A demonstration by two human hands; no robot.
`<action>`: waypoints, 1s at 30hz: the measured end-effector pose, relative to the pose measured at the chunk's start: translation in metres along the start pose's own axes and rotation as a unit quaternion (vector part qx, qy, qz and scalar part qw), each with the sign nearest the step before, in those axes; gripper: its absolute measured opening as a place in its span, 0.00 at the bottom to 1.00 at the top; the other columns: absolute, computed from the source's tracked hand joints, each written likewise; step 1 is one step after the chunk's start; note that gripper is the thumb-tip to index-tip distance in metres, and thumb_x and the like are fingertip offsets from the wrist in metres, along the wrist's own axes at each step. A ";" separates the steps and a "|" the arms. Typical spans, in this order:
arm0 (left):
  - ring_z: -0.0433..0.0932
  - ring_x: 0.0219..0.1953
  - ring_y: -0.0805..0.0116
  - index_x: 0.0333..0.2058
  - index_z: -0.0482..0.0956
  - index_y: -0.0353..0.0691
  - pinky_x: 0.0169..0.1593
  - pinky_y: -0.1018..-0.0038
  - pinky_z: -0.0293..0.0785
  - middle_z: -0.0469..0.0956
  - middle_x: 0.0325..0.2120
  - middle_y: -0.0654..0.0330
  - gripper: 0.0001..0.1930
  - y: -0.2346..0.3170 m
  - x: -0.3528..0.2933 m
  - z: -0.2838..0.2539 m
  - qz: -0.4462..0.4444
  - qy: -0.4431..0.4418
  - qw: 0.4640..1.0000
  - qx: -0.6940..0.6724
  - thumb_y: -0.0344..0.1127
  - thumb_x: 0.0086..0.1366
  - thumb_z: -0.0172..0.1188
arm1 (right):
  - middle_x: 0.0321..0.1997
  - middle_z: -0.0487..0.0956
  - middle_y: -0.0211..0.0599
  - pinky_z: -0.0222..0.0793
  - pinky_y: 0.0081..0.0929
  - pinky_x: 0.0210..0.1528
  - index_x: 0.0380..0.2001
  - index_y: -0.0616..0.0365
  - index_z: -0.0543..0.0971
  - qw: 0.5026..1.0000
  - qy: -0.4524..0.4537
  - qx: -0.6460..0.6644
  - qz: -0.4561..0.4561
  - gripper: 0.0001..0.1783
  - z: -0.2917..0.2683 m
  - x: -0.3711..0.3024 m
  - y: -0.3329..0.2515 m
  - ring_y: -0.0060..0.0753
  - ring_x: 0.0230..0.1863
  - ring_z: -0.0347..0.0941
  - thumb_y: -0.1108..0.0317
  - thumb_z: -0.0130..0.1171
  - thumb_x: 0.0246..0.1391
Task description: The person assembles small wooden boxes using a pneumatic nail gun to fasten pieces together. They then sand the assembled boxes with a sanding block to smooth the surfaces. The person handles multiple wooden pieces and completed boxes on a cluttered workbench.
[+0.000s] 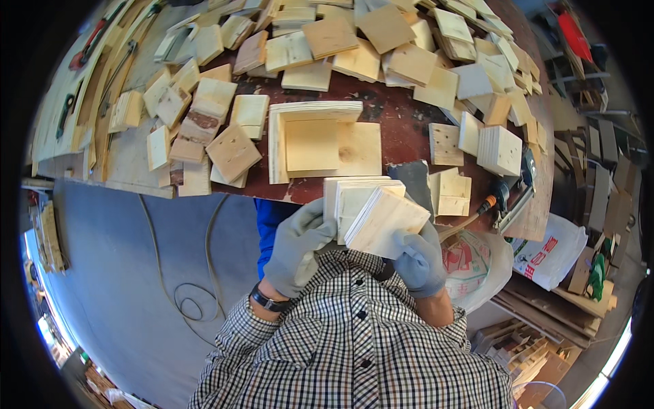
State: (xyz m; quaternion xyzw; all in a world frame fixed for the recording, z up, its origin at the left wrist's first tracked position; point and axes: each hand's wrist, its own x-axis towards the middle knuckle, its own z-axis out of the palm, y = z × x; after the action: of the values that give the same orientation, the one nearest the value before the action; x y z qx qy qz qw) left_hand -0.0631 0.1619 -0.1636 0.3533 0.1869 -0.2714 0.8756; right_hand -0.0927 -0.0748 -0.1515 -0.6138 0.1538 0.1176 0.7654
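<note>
My left hand (298, 244), in a grey glove, grips the left side of a stack of square plywood pieces (334, 208) at the table's near edge. Fingers of my right hand (421, 259), gloved too, are closed on the lower right corner of a second plywood stack (385, 221). This one is tilted and overlaps the first. Just beyond the hands lies an L-shaped plywood corner frame (278, 146) with a square plywood piece (311, 146) inside its angle. Behind the right-hand stack rests a dark flat piece (413, 183).
Many loose plywood squares (327, 37) heap over the far side of the dark red table (272, 92). A pneumatic nail gun (512, 194) with its hose lies at the right edge. Plastic bags (548, 252) stand below it. Long wooden strips (102, 88) and hand tools lie at far left.
</note>
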 end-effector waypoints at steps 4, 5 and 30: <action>0.85 0.45 0.68 0.63 0.72 0.27 0.50 0.69 0.87 0.82 0.50 0.54 0.24 0.007 0.005 -0.001 0.064 0.048 0.994 0.074 0.30 0.72 0.61 | 0.62 0.78 0.52 0.76 0.31 0.60 0.68 0.76 0.65 0.980 -0.020 -0.160 -0.117 0.36 -0.010 0.004 0.015 0.39 0.59 0.79 0.64 0.56 0.63; 0.85 0.45 0.68 0.63 0.72 0.27 0.50 0.69 0.87 0.82 0.50 0.54 0.24 0.005 0.008 0.000 0.075 0.059 0.993 0.067 0.30 0.72 0.61 | 0.61 0.78 0.51 0.76 0.31 0.60 0.68 0.75 0.65 0.966 -0.019 -0.202 -0.161 0.35 -0.011 0.005 0.012 0.39 0.59 0.79 0.65 0.56 0.63; 0.69 0.35 0.75 0.63 0.71 0.47 0.34 0.82 0.71 0.78 0.47 0.66 0.25 0.016 0.022 0.040 0.041 0.245 0.968 0.027 0.58 0.79 0.55 | 0.47 0.84 0.61 0.77 0.48 0.51 0.52 0.69 0.75 0.970 0.160 -0.156 -0.100 0.29 -0.035 0.150 -0.055 0.57 0.47 0.84 0.52 0.58 0.59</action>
State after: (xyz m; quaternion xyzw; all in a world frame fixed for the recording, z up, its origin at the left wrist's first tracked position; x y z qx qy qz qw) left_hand -0.0304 0.1352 -0.1398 0.4404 0.3738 -0.1453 0.8033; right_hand 0.0633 -0.1228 -0.1661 -0.7483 0.1922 -0.0364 0.6338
